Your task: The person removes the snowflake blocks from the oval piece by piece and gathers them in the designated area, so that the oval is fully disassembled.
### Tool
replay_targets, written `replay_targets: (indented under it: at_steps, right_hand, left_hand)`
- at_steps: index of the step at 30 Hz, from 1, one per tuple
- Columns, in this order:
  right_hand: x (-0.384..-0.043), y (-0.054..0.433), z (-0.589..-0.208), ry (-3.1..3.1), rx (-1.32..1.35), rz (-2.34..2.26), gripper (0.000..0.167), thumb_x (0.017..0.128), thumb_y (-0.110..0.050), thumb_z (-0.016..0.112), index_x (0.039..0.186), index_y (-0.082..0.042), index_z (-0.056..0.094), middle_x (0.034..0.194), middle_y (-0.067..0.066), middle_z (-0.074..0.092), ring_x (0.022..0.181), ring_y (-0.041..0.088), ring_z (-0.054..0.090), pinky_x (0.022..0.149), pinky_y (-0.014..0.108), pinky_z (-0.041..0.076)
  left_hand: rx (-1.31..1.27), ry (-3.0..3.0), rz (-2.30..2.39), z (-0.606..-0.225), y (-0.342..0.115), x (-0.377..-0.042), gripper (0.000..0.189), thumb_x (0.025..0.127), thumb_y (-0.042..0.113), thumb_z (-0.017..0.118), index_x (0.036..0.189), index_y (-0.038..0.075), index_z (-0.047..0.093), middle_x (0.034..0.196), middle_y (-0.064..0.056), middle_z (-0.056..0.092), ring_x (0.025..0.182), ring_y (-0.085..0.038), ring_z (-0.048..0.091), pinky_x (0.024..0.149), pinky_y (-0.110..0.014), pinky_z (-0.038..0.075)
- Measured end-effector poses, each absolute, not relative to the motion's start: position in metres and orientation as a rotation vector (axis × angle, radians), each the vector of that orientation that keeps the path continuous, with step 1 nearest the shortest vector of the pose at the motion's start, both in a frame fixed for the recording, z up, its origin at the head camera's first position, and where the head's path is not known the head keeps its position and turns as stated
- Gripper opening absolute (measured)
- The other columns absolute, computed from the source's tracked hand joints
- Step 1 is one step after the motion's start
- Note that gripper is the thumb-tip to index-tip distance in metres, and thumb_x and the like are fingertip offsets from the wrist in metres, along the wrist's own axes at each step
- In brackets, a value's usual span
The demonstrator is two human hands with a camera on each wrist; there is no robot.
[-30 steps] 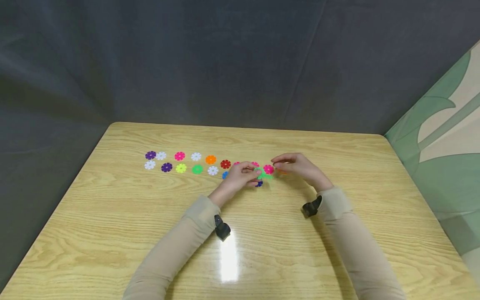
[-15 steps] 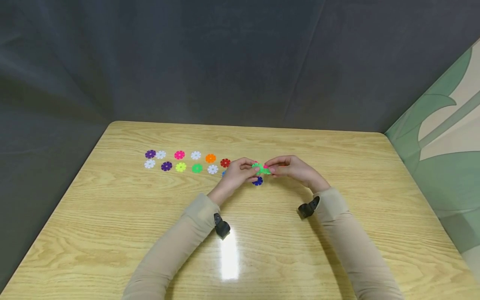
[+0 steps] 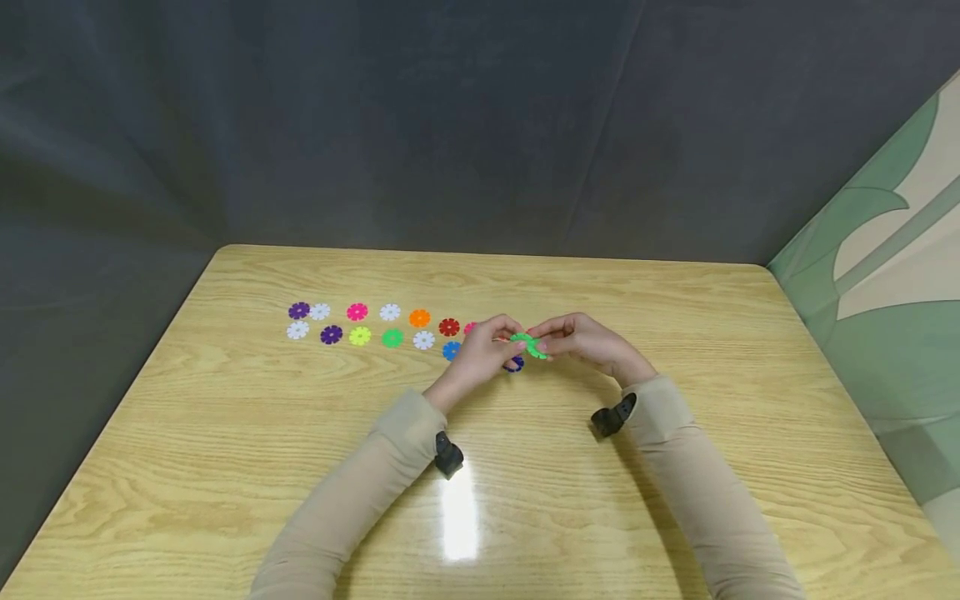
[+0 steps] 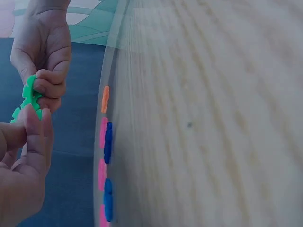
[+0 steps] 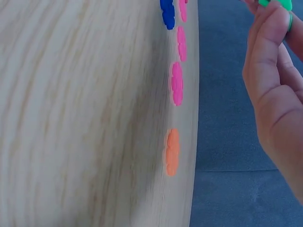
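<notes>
Between my two hands, a little above the table, are bright green notched discs (image 3: 531,345) that look linked together at an angle. My left hand (image 3: 478,354) pinches one side with thumb and fingertips, while my right hand (image 3: 588,343) pinches the other side. In the left wrist view the green discs (image 4: 30,92) show between the fingertips of the left hand (image 4: 26,170) and the right hand (image 4: 45,56). The right wrist view shows the right hand (image 5: 274,80) at the edge, its fingertips on a green disc (image 5: 285,4). Fingers hide how the discs join.
Loose notched discs lie in rough rows on the wooden table (image 3: 300,433), among them purple (image 3: 299,311), orange (image 3: 420,318), red (image 3: 449,327) and blue (image 3: 452,351). A dark blue disc (image 3: 514,364) lies beneath the hands. Dark cloth (image 3: 480,125) hangs behind the table.
My right hand has moved left from beside a pink disc and now grips the green discs along with my left hand. The left hand has stayed nearly in place.
</notes>
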State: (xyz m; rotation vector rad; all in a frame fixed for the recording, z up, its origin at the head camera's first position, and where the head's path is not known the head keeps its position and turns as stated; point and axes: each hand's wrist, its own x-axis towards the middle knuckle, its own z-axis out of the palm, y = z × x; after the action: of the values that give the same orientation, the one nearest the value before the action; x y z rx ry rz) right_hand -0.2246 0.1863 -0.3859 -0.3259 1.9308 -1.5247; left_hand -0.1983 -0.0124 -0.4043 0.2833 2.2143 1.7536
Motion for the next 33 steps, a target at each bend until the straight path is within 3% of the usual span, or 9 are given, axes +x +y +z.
replay_targets:
  at_steps: [5,11,20,33]
  right_hand:
    - [-0.225,0.186,-0.384,1.9,-0.324,-1.539,0.023,0.092,-0.002,0.056,0.113,0.004,0.061,0.086,-0.01,0.068,0.079,0.004,0.062,0.078,0.025,0.054]
    - [-0.226,0.188,-0.383,1.853,-0.333,-1.539,0.015,0.091,0.0,0.056,0.103,-0.004,0.065,0.083,-0.01,0.069,0.075,0.004,0.062,0.075,0.023,0.054]
    - [-0.226,0.195,-0.386,1.819,-0.38,-1.436,0.014,0.091,0.001,0.055,0.101,-0.002,0.065,0.081,-0.008,0.07,0.064,0.002,0.058,0.068,0.02,0.053]
    - [-0.226,0.195,-0.383,1.814,-0.382,-1.331,0.015,0.09,0.002,0.053,0.093,-0.006,0.066,0.078,-0.009,0.067,0.062,0.002,0.055,0.065,0.018,0.051]
  left_hand:
    - [0.338,2.33,1.68,-0.399,-0.009,-0.194,0.014,0.093,0.008,0.06,0.106,0.001,0.06,0.108,-0.015,0.063,0.077,-0.022,0.066,0.066,-0.03,0.058]
    - [0.335,2.395,1.658,-0.397,-0.005,-0.191,0.013,0.091,0.007,0.062,0.103,0.002,0.062,0.104,-0.015,0.065,0.076,-0.027,0.067,0.058,-0.019,0.05]
    - [0.433,2.4,1.608,-0.398,0.001,-0.188,0.007,0.089,0.0,0.062,0.096,-0.001,0.061,0.102,-0.018,0.066,0.083,-0.033,0.069,0.062,-0.018,0.052]
    - [0.447,2.426,1.556,-0.403,0.003,-0.187,0.008,0.089,0.004,0.064,0.097,0.003,0.063,0.103,-0.013,0.068,0.08,-0.029,0.069,0.064,-0.018,0.048]
